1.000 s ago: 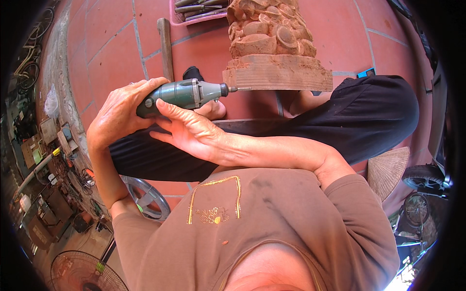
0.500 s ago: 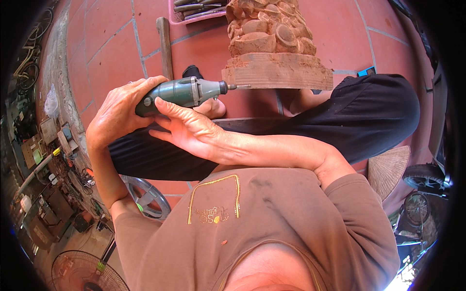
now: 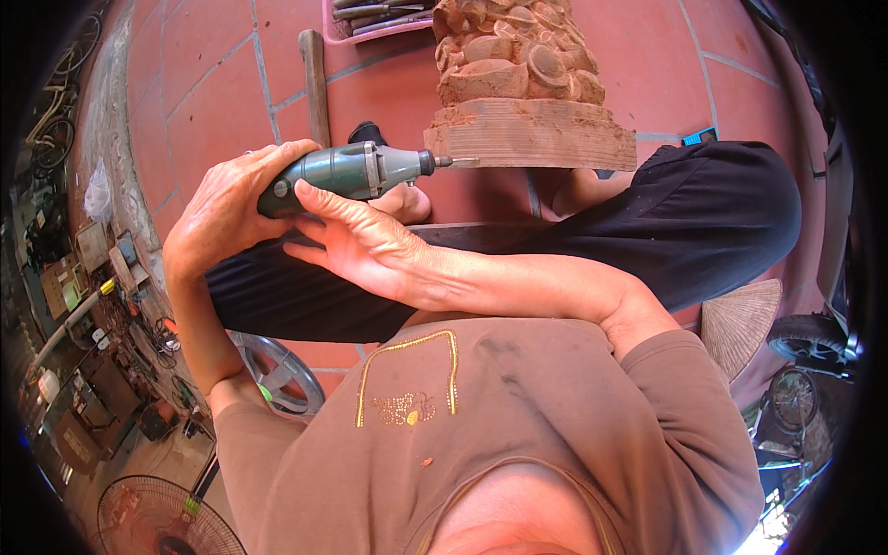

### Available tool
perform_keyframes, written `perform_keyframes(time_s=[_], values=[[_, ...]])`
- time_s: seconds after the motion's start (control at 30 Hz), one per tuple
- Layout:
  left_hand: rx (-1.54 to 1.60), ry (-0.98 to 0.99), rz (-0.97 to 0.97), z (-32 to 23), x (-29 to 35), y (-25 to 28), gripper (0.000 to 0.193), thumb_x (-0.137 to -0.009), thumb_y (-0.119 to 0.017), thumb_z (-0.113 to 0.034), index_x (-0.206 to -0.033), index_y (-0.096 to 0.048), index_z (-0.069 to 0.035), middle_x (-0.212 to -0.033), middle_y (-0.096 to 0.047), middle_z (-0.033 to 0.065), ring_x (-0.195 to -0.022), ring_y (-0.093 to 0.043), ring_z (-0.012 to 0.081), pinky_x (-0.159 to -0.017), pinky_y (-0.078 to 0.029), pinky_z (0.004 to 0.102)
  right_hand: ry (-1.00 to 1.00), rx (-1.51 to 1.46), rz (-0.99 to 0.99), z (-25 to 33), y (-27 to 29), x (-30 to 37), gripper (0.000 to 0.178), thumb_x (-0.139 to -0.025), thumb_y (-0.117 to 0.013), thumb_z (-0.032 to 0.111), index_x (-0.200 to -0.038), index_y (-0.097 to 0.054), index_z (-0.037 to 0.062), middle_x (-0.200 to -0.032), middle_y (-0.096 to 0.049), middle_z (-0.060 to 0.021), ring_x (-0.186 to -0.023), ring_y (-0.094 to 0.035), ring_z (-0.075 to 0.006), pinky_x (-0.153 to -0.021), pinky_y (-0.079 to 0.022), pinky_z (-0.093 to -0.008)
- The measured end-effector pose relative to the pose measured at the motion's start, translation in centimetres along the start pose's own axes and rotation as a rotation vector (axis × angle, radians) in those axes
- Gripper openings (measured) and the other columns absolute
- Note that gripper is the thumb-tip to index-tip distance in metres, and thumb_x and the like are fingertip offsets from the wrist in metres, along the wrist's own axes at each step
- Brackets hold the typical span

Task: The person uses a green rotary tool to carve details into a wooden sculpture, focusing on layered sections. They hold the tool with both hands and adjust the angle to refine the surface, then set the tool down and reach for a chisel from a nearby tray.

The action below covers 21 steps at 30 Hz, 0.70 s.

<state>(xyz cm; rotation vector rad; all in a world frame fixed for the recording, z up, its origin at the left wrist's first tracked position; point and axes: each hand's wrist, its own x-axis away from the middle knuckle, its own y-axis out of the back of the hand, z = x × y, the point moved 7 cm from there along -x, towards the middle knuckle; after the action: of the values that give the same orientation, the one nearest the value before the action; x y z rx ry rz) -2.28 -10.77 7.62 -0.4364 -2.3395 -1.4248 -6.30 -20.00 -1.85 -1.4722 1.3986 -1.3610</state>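
A green die grinder [image 3: 333, 176] lies level above my lap, its thin metal bit [image 3: 460, 162] pointing right. My left hand [image 3: 227, 203] is wrapped round its rear end. My right hand [image 3: 370, 245] reaches across my body with its thumb pressed on the grinder's side; the fingers curl below it and are partly hidden by the body. Just past the bit, a reddish wooden carving [image 3: 518, 74] with rounded lumps stands on its block base [image 3: 532, 137], apart from the tool as far as I can see.
Beyond the grinder, a wooden-handled tool [image 3: 314, 88] lies on red floor tiles near a pink tray [image 3: 377, 35] of carving tools. A small blue object [image 3: 700, 136] is by my right knee, a woven fan-shaped thing [image 3: 742, 326] behind it. An electric fan [image 3: 166, 518] stands lower left.
Hardly anything differs. The grinder and both hands keep the same place and grip; the whole view has shifted very slightly.
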Motion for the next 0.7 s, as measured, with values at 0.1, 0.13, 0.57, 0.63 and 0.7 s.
perform_keyframes(time_s=[0.1,0.13,0.57,0.63,0.7], values=[[-0.010,-0.019,-0.017,0.07,0.02,-0.04,0.074,-0.058,-0.079,-0.005,-0.129,-0.059,-0.005,-0.115,-0.068,0.0186,-0.108,-0.065,0.0392,-0.093,-0.052,0.0441,0.000,-0.001,-0.001,-0.03,0.04,-0.04,0.054,-0.090,-0.079,0.025,-0.135,-0.051,0.0125,-0.140,-0.054,-0.0063,-0.142,-0.038,-0.0241,-0.119,-0.022,-0.0577],[-0.006,-0.020,-0.019,0.08,0.01,-0.03,0.074,-0.058,-0.079,-0.005,-0.129,-0.059,-0.005,-0.115,-0.068,0.0186,-0.108,-0.065,0.0392,-0.093,-0.052,0.0441,-0.002,-0.002,-0.002,-0.02,0.05,-0.06,0.054,-0.090,-0.079,0.025,-0.135,-0.051,0.0124,-0.140,-0.055,-0.0063,-0.142,-0.038,-0.0241,-0.119,-0.022,-0.0578],[-0.016,-0.049,-0.040,-0.02,0.02,0.02,0.072,-0.061,-0.078,-0.005,-0.130,-0.059,-0.006,-0.113,-0.068,0.0179,-0.105,-0.065,0.0387,-0.089,-0.053,0.0430,0.000,-0.005,-0.005,0.14,-0.27,0.02,0.059,-0.089,-0.080,0.024,-0.136,-0.048,0.0110,-0.142,-0.053,-0.0083,-0.142,-0.038,-0.0252,-0.119,-0.023,-0.0579],[-0.018,-0.057,-0.045,-0.02,0.03,0.01,0.071,-0.061,-0.078,-0.005,-0.130,-0.059,-0.006,-0.112,-0.068,0.0178,-0.104,-0.065,0.0386,-0.089,-0.053,0.0430,0.000,-0.005,-0.009,0.15,-0.24,0.00,0.059,-0.089,-0.080,0.024,-0.137,-0.047,0.0108,-0.142,-0.053,-0.0086,-0.142,-0.038,-0.0255,-0.119,-0.023,-0.0580],[-0.020,-0.069,-0.049,-0.06,0.00,0.02,0.071,-0.062,-0.077,-0.005,-0.130,-0.059,-0.006,-0.111,-0.068,0.0178,-0.103,-0.065,0.0385,-0.088,-0.053,0.0430,0.003,-0.005,-0.010,0.16,-0.17,-0.04,0.060,-0.089,-0.080,0.024,-0.137,-0.047,0.0106,-0.142,-0.053,-0.0089,-0.142,-0.038,-0.0256,-0.119,-0.023,-0.0580]])
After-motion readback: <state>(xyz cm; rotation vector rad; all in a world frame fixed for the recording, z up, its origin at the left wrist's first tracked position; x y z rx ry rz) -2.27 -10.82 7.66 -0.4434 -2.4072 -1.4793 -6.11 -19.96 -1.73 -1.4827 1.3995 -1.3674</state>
